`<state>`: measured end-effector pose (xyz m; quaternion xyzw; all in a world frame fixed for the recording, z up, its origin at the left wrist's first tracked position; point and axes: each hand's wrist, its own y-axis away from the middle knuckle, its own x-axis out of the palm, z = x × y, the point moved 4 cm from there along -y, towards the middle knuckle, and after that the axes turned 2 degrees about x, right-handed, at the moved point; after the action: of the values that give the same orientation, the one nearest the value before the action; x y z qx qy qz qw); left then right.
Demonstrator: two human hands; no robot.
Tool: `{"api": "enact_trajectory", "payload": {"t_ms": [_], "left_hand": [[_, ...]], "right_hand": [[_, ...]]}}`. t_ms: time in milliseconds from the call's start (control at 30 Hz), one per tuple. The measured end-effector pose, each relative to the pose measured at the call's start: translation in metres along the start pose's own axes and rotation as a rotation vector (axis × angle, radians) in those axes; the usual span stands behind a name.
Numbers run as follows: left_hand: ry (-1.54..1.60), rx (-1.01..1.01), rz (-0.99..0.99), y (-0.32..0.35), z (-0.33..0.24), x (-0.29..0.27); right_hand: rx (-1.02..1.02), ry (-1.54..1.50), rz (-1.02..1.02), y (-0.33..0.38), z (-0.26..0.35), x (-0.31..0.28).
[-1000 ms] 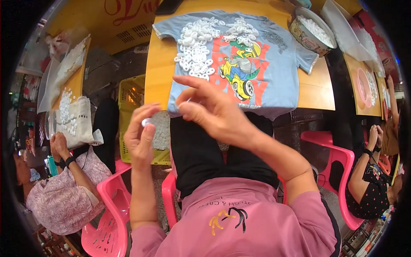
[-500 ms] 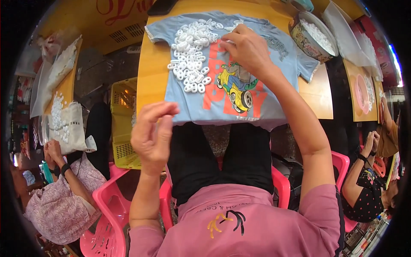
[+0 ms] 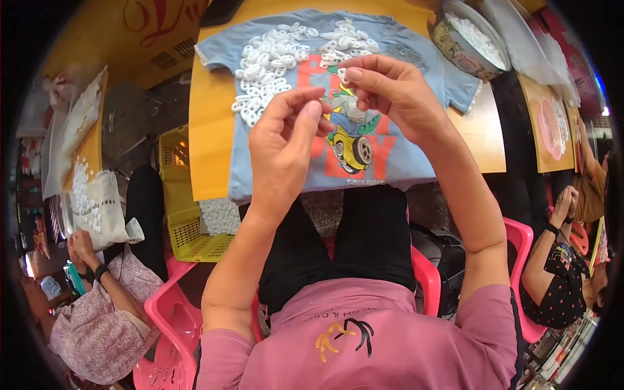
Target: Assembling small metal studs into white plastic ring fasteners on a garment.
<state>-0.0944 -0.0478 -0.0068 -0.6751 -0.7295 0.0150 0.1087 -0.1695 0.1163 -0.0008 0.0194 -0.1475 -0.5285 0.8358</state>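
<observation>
My right hand (image 3: 402, 96) is raised over the shirt, thumb and index finger pinching a small white two-holed plastic piece (image 3: 342, 75). Facing it, my left hand (image 3: 284, 140) has its thumb and fingertips drawn together; what is between them, if anything, I cannot make out. Beneath both hands a light blue printed T-shirt (image 3: 266, 174) lies spread on the table. On its upper left is a large heap of white oval two-holed pieces (image 3: 263, 68). A smaller heap of the same pieces (image 3: 351, 42) lies at the upper middle, beyond my right hand.
A round tin (image 3: 448, 45) of white parts stands at the table's far right. The wooden table (image 3: 211, 123) shows around the shirt. Left of it is a yellow crate (image 3: 185, 221) with white pieces. People sit on both sides, near pink chairs (image 3: 170, 312).
My left hand has moved up and right over the shirt. My right hand has drawn back from the smaller heap with a white piece, and the two hands are now close together.
</observation>
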Motion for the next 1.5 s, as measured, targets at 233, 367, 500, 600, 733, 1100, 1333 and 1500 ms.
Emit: {"api": "enact_trajectory", "payload": {"t_ms": [233,367,500,600,733,1100,1333,1500], "left_hand": [[0.001,0.142,0.032,-0.009,0.007,0.035],[-0.300,0.413,0.087,-0.010,0.001,0.039],[-0.345,0.433,0.158,-0.008,0.001,0.038],[-0.307,0.340,0.211,-0.005,0.006,0.038],[-0.500,0.338,0.288,-0.003,0.004,0.043],[0.058,-0.007,0.131,0.000,0.012,0.048],[0.066,0.027,0.117,0.005,0.012,0.053],[0.030,-0.018,0.123,-0.004,0.020,0.042]], "right_hand": [[-0.035,-0.143,-0.035,0.032,-0.006,-0.007],[0.016,-0.267,-0.025,0.043,-0.013,-0.012],[0.049,-0.279,0.008,0.052,-0.020,-0.012],[0.007,-0.096,-0.034,0.059,-0.017,-0.014],[-0.289,0.437,-0.131,0.064,-0.010,-0.018],[-0.413,0.259,-0.216,0.070,-0.017,-0.013],[-0.619,0.457,-0.252,0.068,-0.006,-0.012],[-0.548,0.603,-0.203,0.063,0.008,-0.030]]}}
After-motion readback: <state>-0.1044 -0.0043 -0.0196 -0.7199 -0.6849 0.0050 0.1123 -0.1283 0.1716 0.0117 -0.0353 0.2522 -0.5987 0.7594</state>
